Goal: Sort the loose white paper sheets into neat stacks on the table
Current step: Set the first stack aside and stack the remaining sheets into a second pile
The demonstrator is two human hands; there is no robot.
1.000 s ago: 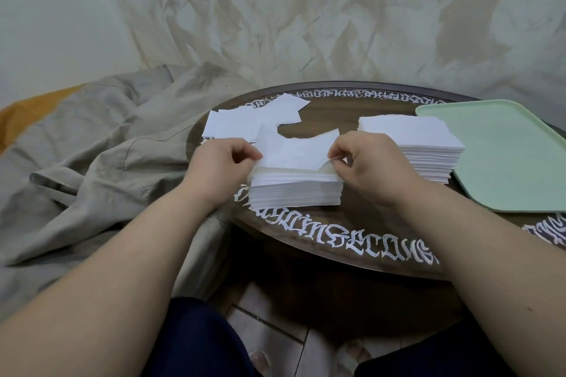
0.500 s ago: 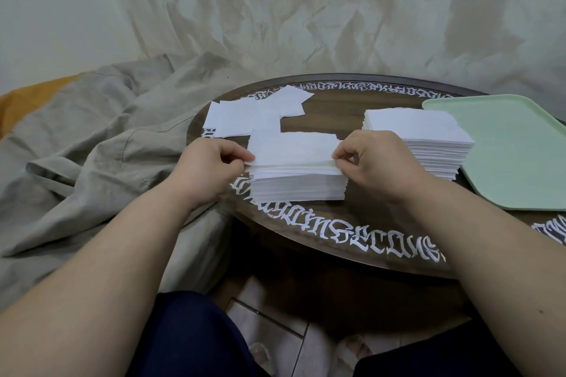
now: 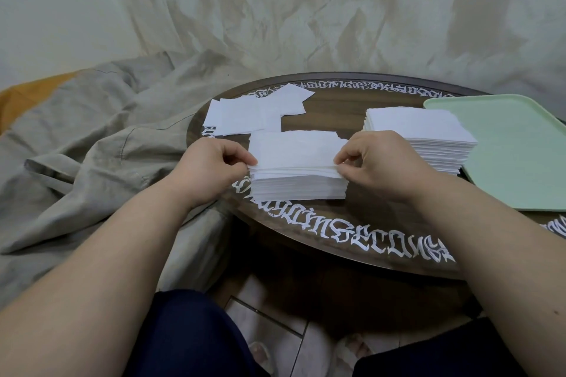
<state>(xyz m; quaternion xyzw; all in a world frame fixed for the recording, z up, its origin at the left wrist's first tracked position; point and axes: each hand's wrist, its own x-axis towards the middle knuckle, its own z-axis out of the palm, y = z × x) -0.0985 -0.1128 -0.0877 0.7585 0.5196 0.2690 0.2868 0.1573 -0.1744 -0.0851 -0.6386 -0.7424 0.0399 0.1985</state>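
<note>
A thick stack of white paper sheets (image 3: pixel 298 184) stands near the front edge of the round dark wooden table (image 3: pixel 333 113). My left hand (image 3: pixel 211 168) pinches the left edge of the top sheet (image 3: pixel 295 151), and my right hand (image 3: pixel 376 164) pinches its right edge. The top sheet lies flat on the stack. A second neat stack (image 3: pixel 422 135) stands to the right of it. Several loose white sheets (image 3: pixel 254 112) lie spread at the table's back left.
A pale green tray (image 3: pixel 514 150) sits on the table's right side, beside the second stack. Rumpled beige cloth (image 3: pixel 92 144) covers the area left of the table and the wall behind. My legs and feet are below the table's front edge.
The top sheet, lifted and curled a second ago, has come down flat onto the front stack. Both hands have stayed at its edges.
</note>
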